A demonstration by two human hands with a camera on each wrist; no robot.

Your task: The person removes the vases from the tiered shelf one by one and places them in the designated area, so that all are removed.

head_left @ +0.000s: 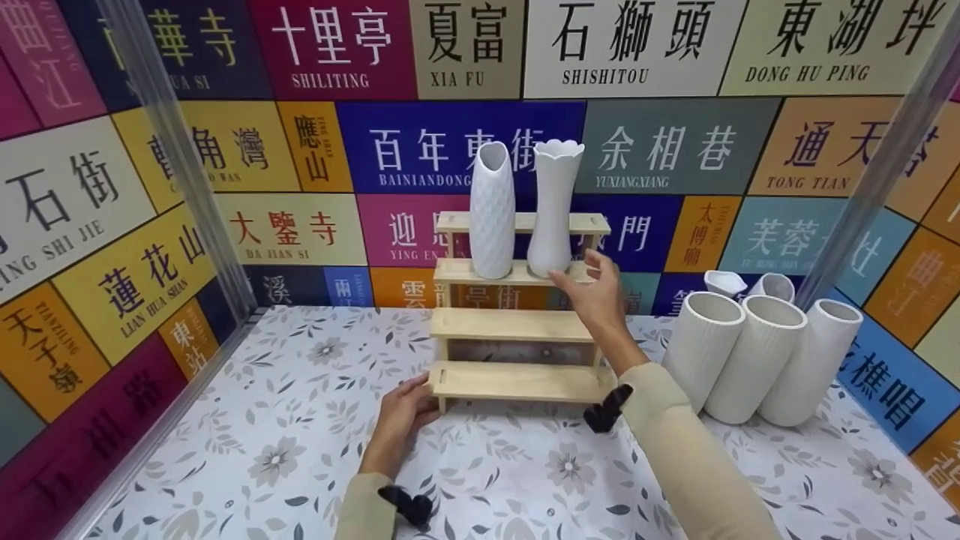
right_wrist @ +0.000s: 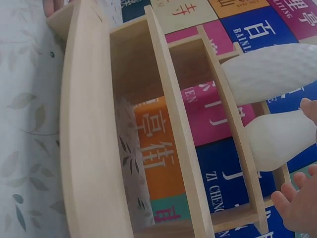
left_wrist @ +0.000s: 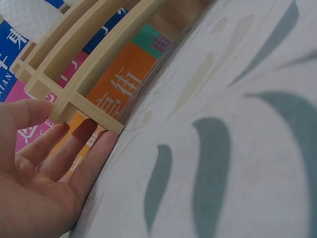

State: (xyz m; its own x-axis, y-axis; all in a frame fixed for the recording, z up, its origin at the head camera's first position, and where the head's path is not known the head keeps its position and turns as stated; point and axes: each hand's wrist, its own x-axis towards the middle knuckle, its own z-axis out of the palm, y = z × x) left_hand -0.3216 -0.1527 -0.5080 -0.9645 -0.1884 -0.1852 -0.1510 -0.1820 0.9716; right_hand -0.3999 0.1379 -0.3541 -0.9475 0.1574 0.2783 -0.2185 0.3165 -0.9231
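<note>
- Walls (head_left: pixel 472 56) of colourful panels bearing Chinese characters and Latin lettering
- Upright see-through strips (head_left: pixel 181 142) at both corners
- Pale surface (head_left: pixel 225 420) patterned with grey flowers and leaves

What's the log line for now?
left hand: holds shelf corner | right hand: open beside wavy-rimmed vase | bumpy vase: on shelf | more vases: on table

Left hand (head_left: pixel 405 409) low, thumb above bent fingers, right hand (head_left: pixel 600 296) higher, thumb and fingers parted, forearms (head_left: pixel 694 450) extended forward

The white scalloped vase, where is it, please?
In the head view, the scalloped vase stands on the pale wooden rack, third shelf up, right of the white textured vase, beside the right hand.
</note>
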